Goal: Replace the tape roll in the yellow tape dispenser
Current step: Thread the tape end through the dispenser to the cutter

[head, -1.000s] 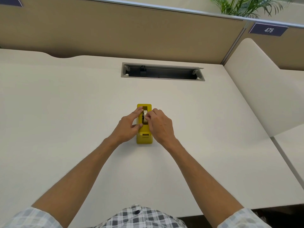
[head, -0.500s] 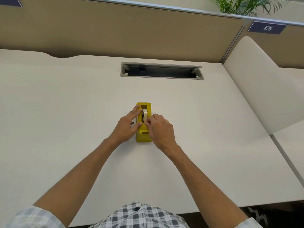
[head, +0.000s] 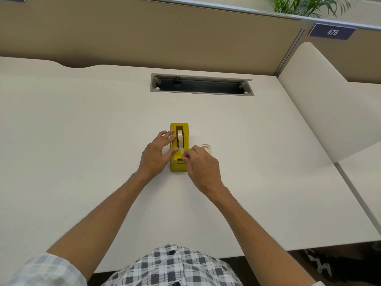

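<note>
The yellow tape dispenser point(head: 179, 165) stands in the middle of the white desk point(head: 82, 141), its cutter end toward me. A pale tape roll point(head: 180, 137) sits upright in its slot. My left hand point(head: 157, 152) rests flat against the dispenser's left side, fingers spread along it. My right hand point(head: 201, 166) pinches the free end of the tape strip point(head: 181, 150), stretched from the roll down to the cutter. A second, whitish tape roll point(head: 206, 147) lies flat on the desk just right of the dispenser, partly hidden by my right hand.
A grey cable slot point(head: 202, 85) is cut into the desk behind the dispenser. A tan partition point(head: 144, 38) runs along the back, and a white side panel point(head: 321, 104) rises at the right. The desk's front edge is near my shirt.
My right hand has drawn back toward me from the roll, pulling a strip of tape toward the cutter and uncovering the second roll on the desk. My left hand stays on the dispenser.
</note>
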Available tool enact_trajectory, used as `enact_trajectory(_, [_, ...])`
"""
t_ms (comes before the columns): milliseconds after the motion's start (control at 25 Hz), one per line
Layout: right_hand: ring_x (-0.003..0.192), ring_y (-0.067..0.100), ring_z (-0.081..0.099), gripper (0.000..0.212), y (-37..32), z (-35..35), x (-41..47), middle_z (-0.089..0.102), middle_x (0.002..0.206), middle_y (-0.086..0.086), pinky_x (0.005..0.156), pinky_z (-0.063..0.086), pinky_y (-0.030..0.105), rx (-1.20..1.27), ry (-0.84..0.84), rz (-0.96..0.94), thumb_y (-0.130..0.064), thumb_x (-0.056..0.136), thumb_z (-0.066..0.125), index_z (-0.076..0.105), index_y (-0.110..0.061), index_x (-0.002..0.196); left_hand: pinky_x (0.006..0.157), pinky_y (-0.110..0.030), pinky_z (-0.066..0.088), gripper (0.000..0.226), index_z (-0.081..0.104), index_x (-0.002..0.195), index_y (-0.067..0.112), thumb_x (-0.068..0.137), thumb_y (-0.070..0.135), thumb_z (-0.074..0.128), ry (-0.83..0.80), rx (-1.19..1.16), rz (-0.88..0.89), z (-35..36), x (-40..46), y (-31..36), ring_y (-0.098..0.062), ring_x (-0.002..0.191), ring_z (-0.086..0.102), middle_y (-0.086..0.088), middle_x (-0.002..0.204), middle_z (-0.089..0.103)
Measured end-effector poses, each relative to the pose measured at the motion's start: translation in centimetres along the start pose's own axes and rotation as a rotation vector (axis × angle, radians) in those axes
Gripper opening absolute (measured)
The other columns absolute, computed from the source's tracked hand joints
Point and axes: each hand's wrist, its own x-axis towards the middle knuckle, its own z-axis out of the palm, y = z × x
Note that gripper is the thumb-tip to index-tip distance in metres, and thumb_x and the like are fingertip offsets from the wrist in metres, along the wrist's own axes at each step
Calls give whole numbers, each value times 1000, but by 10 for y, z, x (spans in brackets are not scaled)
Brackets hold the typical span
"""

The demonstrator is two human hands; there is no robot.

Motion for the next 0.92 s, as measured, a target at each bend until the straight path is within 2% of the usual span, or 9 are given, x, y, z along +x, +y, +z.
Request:
enact_trajectory(360, [82, 19, 59, 18, -6, 2, -16, 65, 93, 2, 55, 36, 24, 26, 38, -15, -22, 99, 52, 67, -12, 99, 91, -40, 51, 45, 47, 139, 34, 95, 41, 53, -16, 111, -22, -1, -7, 7, -7, 137, 40, 20, 149, 38])
enact_trajectory(480, [80, 19, 59, 19, -6, 1, -18, 65, 92, 3, 55, 39, 26, 25, 63, -13, -22, 99, 52, 68, -12, 98, 89, -41, 54, 46, 46, 139, 35, 95, 42, 53, -20, 114, -25, -1, -7, 7, -11, 132, 47, 19, 149, 38])
enact_trajectory(600, [80, 20, 59, 19, -8, 3, -21, 66, 93, 3, 56, 45, 30, 22, 69, -20, -21, 99, 51, 68, -12, 99, 90, -42, 54, 46, 45, 140, 35, 95, 43, 52, -26, 128, -21, -1, -7, 6, -12, 134, 45, 20, 150, 36])
enact_trajectory(840, [71, 20, 60, 11, -8, 6, -24, 67, 84, 5, 52, 36, 23, -4, 110, -36, -17, 94, 61, 69, -9, 93, 80, -38, 57, 47, 44, 141, 34, 95, 43, 52, -24, 125, -23, 0, -8, 8, -15, 117, 60, 24, 149, 31])
enact_trajectory(920, [69, 20, 60, 11, -7, 8, -23, 67, 82, 5, 52, 35, 23, -16, 111, -40, -17, 93, 62, 69, -9, 92, 79, -38, 57, 49, 39, 144, 35, 96, 44, 49, -50, 168, -25, -1, -9, 6, -15, 118, 59, 23, 152, 28])
